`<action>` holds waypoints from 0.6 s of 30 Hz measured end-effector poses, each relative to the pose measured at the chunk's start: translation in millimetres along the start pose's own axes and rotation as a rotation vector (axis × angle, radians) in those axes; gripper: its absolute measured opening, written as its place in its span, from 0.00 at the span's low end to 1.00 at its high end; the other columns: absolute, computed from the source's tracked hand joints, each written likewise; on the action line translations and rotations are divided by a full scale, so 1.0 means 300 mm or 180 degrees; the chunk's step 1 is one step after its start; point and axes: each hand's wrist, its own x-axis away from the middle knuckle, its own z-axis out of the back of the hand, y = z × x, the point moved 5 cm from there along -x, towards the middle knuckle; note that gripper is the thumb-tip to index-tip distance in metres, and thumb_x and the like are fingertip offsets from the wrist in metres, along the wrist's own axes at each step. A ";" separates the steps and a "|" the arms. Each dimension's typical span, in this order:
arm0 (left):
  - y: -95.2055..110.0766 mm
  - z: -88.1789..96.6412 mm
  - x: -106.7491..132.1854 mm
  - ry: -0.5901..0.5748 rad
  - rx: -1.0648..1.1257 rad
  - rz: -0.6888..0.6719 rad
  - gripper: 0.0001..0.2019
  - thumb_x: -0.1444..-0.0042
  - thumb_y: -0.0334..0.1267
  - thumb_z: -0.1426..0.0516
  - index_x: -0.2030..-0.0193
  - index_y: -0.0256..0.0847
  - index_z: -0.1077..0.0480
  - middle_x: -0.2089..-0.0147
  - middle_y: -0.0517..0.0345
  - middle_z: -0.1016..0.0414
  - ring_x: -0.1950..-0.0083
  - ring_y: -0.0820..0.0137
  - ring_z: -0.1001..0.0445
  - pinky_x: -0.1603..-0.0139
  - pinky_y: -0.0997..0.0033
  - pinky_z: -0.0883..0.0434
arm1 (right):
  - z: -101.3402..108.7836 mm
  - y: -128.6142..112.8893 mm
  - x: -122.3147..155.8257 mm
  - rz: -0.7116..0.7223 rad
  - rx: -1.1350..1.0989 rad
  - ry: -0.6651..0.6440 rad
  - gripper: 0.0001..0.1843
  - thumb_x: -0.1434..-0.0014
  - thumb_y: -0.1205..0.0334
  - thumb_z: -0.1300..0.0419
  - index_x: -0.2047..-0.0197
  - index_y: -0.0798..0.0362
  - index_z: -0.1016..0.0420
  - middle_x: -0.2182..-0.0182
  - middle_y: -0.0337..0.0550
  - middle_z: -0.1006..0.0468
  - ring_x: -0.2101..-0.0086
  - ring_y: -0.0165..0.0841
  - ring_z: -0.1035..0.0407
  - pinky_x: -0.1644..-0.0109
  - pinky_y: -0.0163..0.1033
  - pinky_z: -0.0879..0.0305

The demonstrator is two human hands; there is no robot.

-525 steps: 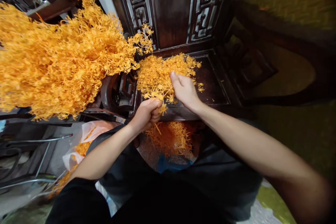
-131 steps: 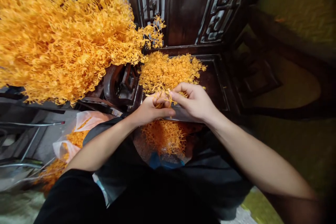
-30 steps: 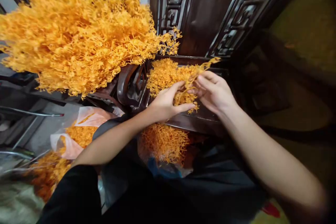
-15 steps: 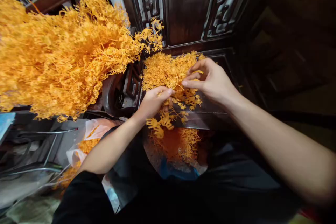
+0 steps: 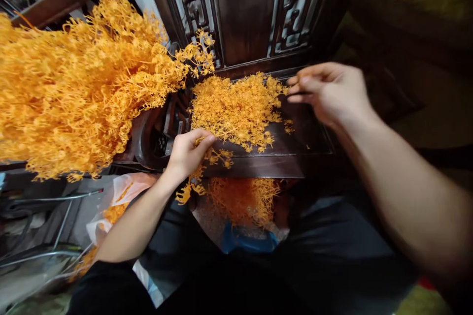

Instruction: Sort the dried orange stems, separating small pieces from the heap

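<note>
My left hand (image 5: 190, 152) is closed in a pinch on an orange branching sprig (image 5: 190, 192), which looks like plastic. Parts of the sprig hang below the fingers, and its thin stem points toward a pile of small orange pieces (image 5: 236, 108). That pile lies on a dark wooden bench seat (image 5: 258, 166). At the pile's right edge, my right hand (image 5: 332, 88) is raised a little above the seat with thumb and fingers pressed together. Slight blur hides what, if anything, sits between those fingertips.
A large heap of orange sprigs (image 5: 74, 88) covers the left side beside a curved wooden armrest (image 5: 144, 142). Behind the seat rises a carved backrest (image 5: 246, 10). Below the seat edge are more orange sprigs (image 5: 266, 202) and a blue object (image 5: 249, 240). A plastic bag (image 5: 127, 184) stands lower left.
My hands have moved apart: the left toward the lower left with the sprig, the right away to the right. More of the pile shows between them. The view has shifted slightly.
</note>
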 end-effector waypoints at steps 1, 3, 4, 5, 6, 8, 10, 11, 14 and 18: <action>0.000 0.006 0.007 0.0015 -0.0100 -0.0043 0.13 0.36 0.49 0.39 0.64 0.41 0.22 0.75 0.61 0.24 0.74 0.73 0.30 0.74 0.74 0.37 | -0.030 0.020 0.029 -0.0133 0.0045 -0.0340 0.07 0.47 0.74 0.37 0.68 0.53 0.23 0.68 0.45 0.20 0.74 0.32 0.31 0.68 0.44 0.32; 0.002 0.007 0.018 0.0003 -0.0198 -0.0127 0.14 0.35 0.50 0.39 0.63 0.42 0.21 0.74 0.61 0.23 0.73 0.73 0.29 0.74 0.74 0.36 | -0.114 0.073 0.120 -0.0459 0.0113 -0.1064 0.03 0.44 0.67 0.38 0.65 0.53 0.22 0.67 0.45 0.21 0.75 0.31 0.35 0.72 0.41 0.37; 0.002 0.006 0.022 0.0010 -0.0212 -0.0156 0.14 0.35 0.50 0.40 0.62 0.42 0.21 0.74 0.61 0.23 0.73 0.73 0.29 0.74 0.74 0.36 | -0.160 0.096 0.172 -0.0599 0.0169 -0.1426 0.05 0.40 0.62 0.39 0.64 0.52 0.22 0.69 0.44 0.23 0.76 0.31 0.37 0.72 0.41 0.40; 0.002 0.004 0.025 0.0023 -0.0218 -0.0168 0.14 0.35 0.51 0.40 0.62 0.42 0.21 0.74 0.61 0.23 0.73 0.72 0.29 0.73 0.74 0.36 | -0.204 0.113 0.221 -0.0668 0.0277 -0.1788 0.10 0.36 0.55 0.40 0.63 0.52 0.23 0.71 0.43 0.25 0.76 0.31 0.39 0.73 0.40 0.41; 0.002 0.004 0.028 0.0042 -0.0218 -0.0161 0.15 0.35 0.51 0.40 0.62 0.42 0.21 0.74 0.61 0.23 0.73 0.72 0.29 0.73 0.74 0.36 | -0.241 0.120 0.264 -0.0630 0.0446 -0.2125 0.15 0.34 0.49 0.42 0.64 0.51 0.23 0.73 0.41 0.27 0.76 0.31 0.39 0.72 0.40 0.42; 0.003 0.003 0.028 0.0067 -0.0200 -0.0116 0.15 0.35 0.51 0.40 0.64 0.41 0.22 0.75 0.61 0.24 0.74 0.73 0.30 0.73 0.74 0.35 | -0.289 0.103 0.317 -0.0240 0.0910 -0.2581 0.22 0.34 0.41 0.42 0.67 0.51 0.24 0.75 0.40 0.29 0.74 0.32 0.38 0.69 0.41 0.41; 0.009 0.007 0.024 0.0099 -0.0194 -0.0110 0.15 0.36 0.49 0.40 0.67 0.41 0.23 0.77 0.62 0.26 0.75 0.73 0.31 0.72 0.73 0.35 | -0.303 0.061 0.327 0.0287 0.1288 -0.2696 0.23 0.34 0.40 0.42 0.68 0.50 0.23 0.74 0.40 0.26 0.72 0.33 0.34 0.65 0.41 0.40; 0.015 0.011 0.020 0.0128 -0.0205 -0.0139 0.14 0.36 0.48 0.39 0.68 0.41 0.23 0.78 0.63 0.27 0.76 0.73 0.31 0.72 0.73 0.35 | -0.302 0.037 0.320 0.0528 0.1425 -0.2669 0.22 0.33 0.42 0.42 0.69 0.50 0.23 0.73 0.41 0.25 0.71 0.33 0.33 0.63 0.41 0.39; 0.023 0.036 0.006 0.0211 -0.0275 -0.0163 0.12 0.38 0.44 0.38 0.70 0.41 0.23 0.79 0.63 0.28 0.76 0.74 0.32 0.71 0.73 0.35 | -0.281 -0.015 0.273 0.1136 0.1813 -0.2550 0.18 0.32 0.50 0.42 0.70 0.50 0.24 0.72 0.41 0.23 0.69 0.34 0.30 0.59 0.42 0.38; -0.007 0.114 0.010 0.0638 -0.0004 0.0153 0.11 0.39 0.45 0.38 0.68 0.40 0.23 0.81 0.65 0.30 0.80 0.75 0.36 0.75 0.74 0.39 | -0.179 -0.009 0.148 0.1079 0.1714 -0.1860 0.19 0.33 0.47 0.38 0.71 0.50 0.27 0.73 0.43 0.24 0.72 0.33 0.33 0.61 0.43 0.37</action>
